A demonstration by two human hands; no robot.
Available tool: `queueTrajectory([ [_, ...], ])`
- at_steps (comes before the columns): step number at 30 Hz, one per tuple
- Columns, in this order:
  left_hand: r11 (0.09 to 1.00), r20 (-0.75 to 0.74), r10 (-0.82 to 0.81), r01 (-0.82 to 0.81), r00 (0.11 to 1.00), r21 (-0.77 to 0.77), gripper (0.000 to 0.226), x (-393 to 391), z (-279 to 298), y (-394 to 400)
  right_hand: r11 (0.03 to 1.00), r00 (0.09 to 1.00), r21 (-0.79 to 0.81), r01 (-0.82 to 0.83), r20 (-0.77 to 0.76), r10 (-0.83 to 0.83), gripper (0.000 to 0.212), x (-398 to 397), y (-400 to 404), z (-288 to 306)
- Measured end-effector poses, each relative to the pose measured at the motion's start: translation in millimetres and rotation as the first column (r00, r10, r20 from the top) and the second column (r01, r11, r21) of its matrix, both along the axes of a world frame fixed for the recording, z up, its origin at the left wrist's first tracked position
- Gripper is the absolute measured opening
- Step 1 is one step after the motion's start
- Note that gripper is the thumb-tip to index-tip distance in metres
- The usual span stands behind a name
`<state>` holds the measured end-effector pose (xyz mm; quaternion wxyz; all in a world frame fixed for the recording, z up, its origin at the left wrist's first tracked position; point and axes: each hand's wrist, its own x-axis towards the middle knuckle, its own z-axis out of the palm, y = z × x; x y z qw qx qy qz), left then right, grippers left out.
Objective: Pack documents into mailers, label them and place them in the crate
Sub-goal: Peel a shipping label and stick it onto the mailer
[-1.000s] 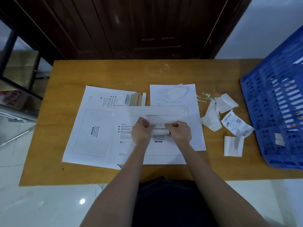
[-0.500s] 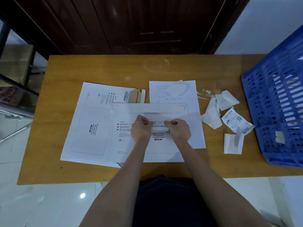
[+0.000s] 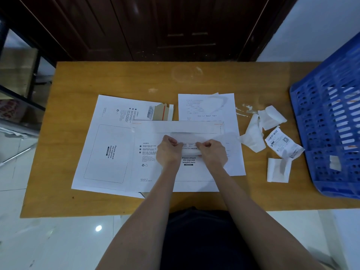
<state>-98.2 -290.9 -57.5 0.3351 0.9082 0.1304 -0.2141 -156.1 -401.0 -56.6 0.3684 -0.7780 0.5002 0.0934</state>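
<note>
A white mailer point(image 3: 194, 176) lies flat at the table's near middle, its printed "Please attach waybill here" side up. Over its waybill box my left hand point(image 3: 168, 151) and my right hand point(image 3: 211, 152) pinch the two ends of a small white label point(image 3: 190, 147) between thumb and fingers. A second white mailer point(image 3: 109, 149) lies to the left, partly under the first. A printed document sheet point(image 3: 204, 106) lies behind them. The blue crate point(image 3: 331, 117) stands tilted at the right edge.
Peeled white backing papers point(image 3: 253, 135) and a crumpled printed label point(image 3: 282, 143) are scattered between the mailers and the crate. Another backing scrap point(image 3: 277, 170) lies nearer the front. The wooden table point(image 3: 116, 78) is bare at the back; dark doors rise behind it.
Both hands stay at the same spot on the mailer, still pinching the label; only my view has shifted slightly.
</note>
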Motion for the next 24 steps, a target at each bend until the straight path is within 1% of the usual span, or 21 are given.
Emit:
queueTrajectory([
  [9,0.999,-0.041,-0.023,0.025,0.999,0.049,0.017,4,2,-1,0.999,0.999,-0.03,-0.04,-0.036,0.039,0.024,1,0,-1],
  [11,0.995,-0.053,-0.056,0.059,0.997,0.075,0.016,6,4,-1,0.996,0.996,-0.053,-0.075,-0.052,0.073,0.023,2,0,-1],
  [13,0.988,-0.058,-0.108,0.114,0.992,0.107,0.016,9,6,-1,0.983,0.986,-0.107,-0.15,-0.091,0.14,0.025,3,-1,1],
  [15,0.97,-0.055,-0.172,0.179,0.984,0.167,0.02,11,8,0,0.949,0.962,-0.191,-0.252,-0.154,0.225,0.03,5,-3,3],
  [17,0.938,-0.046,-0.239,0.243,0.97,0.248,0.028,12,10,2,0.921,0.943,-0.234,-0.311,-0.197,0.268,0.036,7,-5,5],
  [19,0.923,-0.053,-0.268,0.272,0.962,0.273,0.034,11,9,3,0.932,0.942,-0.194,-0.306,-0.204,0.266,0.045,10,-5,4],
  [21,0.926,-0.076,-0.267,0.278,0.961,0.257,0.037,11,7,4,0.94,0.94,-0.162,-0.3,-0.218,0.262,0.06,13,-3,4],
  [24,0.927,-0.088,-0.263,0.277,0.961,0.255,0.047,11,7,2,0.935,0.929,-0.172,-0.31,-0.263,0.259,0.077,16,2,5],
])
